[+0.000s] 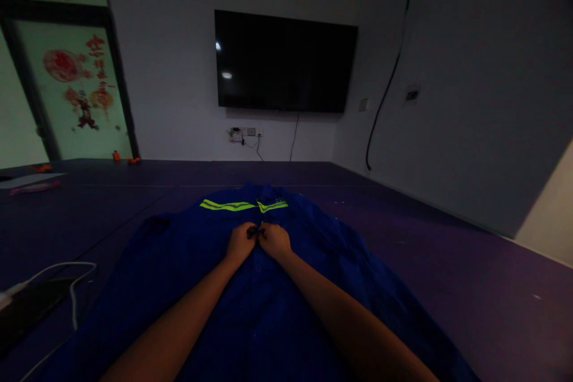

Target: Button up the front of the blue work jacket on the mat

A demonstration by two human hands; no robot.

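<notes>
A blue work jacket point(250, 322) lies spread over the purple floor, its collar pointing away from me and its sleeves out to both sides. Yellow-green reflective strips point(230, 206) cross its chest. Along the front placket, just below the strips, my left hand point(242, 240) and my right hand point(274, 240) meet. Both are closed, pinching the jacket's front edges between the fingers. Small buttons show lower down the placket. The fingertips and whatever exact bit of cloth or button they grip are partly hidden and dark.
On the left, a dark flat device point(36, 310) lies with a white cable point(74, 295). Small orange objects point(116, 156) sit by the glass door point(80, 83). A television point(286, 62) hangs on the far wall, and a black cable point(385, 101) hangs down the right wall.
</notes>
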